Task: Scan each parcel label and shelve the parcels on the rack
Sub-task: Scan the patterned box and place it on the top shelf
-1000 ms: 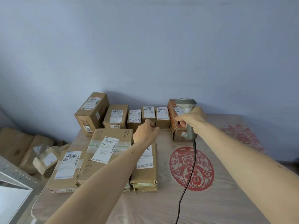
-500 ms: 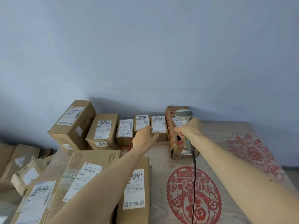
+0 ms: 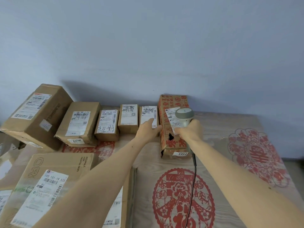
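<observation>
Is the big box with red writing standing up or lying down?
Lying down. The red-printed box rests flat on the table with its white label facing up; the right hand holds a scanner over it.

both arms extended; left grip (image 3: 148,129) reaching flat, right grip (image 3: 190,131) fisted.
</observation>
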`<state>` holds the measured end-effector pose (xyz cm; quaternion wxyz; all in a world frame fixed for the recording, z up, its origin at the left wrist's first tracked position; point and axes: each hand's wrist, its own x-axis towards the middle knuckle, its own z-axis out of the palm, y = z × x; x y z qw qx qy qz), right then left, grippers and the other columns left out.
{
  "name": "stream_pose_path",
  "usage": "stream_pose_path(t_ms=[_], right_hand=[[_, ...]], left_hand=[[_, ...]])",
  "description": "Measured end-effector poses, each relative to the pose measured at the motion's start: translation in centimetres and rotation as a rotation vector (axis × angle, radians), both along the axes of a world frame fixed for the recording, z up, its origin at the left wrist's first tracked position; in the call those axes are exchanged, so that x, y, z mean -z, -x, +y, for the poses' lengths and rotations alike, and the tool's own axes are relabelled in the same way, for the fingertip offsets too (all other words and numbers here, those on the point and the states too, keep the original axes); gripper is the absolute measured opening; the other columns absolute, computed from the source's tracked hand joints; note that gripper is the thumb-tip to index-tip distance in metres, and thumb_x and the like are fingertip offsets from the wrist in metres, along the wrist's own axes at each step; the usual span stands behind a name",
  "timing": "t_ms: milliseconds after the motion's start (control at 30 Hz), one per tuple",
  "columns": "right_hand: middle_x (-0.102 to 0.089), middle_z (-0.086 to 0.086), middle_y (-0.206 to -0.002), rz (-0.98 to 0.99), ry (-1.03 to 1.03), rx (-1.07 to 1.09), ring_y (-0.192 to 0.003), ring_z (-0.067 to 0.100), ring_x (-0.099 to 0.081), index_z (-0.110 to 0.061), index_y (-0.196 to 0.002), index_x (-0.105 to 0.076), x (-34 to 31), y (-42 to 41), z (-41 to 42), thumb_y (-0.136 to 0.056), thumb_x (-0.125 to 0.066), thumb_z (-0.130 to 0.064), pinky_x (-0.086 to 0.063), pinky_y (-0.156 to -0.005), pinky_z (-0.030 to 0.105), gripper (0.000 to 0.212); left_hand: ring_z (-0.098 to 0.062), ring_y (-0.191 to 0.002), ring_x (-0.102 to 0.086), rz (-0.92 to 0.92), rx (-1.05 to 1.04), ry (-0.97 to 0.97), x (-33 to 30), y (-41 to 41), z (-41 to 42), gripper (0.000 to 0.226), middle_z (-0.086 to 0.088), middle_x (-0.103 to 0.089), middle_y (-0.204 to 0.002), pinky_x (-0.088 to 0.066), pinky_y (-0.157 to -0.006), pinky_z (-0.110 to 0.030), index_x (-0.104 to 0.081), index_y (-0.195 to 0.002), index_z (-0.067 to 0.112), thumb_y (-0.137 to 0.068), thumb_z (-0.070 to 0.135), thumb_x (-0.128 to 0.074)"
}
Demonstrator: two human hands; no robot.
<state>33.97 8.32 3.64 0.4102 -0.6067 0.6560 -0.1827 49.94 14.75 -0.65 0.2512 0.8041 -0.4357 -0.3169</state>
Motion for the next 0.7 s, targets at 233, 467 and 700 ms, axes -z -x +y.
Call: stream_pose_path(t_ms=[233,467,700], right_hand=[[-0.072,0.005,-0.096,0.066,-0.026,-0.045,-0.087,0.026,-0.071,-0.012,-0.099,-0.064,1.0,1.8,-1.1,-0.068,-0.09,-0.019,-0.06,-0.073,0.037,0.041],[-0.075,0.008,-0.093,0.031,-0.101,-0.081,-0.079,0.025,-0.074,-0.011,-0.102,-0.067,1.1,3.4,-1.3,-0.068,-0.089,-0.015,-0.064,-0.075,0.042,0.041],[-0.074,0.01,-0.078,0.019,-0.144,-0.102,-0.067,0.023,-0.075,-0.007,-0.093,-0.065,1.0,6.9,0.4,-0.073,-0.087,-0.012,-0.065,-0.072,0.043,0.03]], left_hand=[[-0.025,-0.118,-0.062,0.076,0.0,-0.065,1.2,4.5,-0.4,0.055,-0.007,-0.066,-0.129,-0.053,-0.09,-0.034,-0.054,-0.135,0.009,-0.097,0.048,-0.062],[-0.029,-0.119,-0.06,0.101,-0.096,-0.117,1.0,6.9,0.0,0.048,-0.012,-0.062,-0.131,-0.054,-0.093,-0.039,-0.047,-0.134,0.006,-0.101,0.04,-0.058],[-0.025,-0.108,-0.062,0.316,-0.193,-0.084,0.9,10.4,3.5,0.045,-0.009,-0.059,-0.128,-0.055,-0.078,-0.036,-0.035,-0.132,0.008,-0.103,0.037,-0.055]])
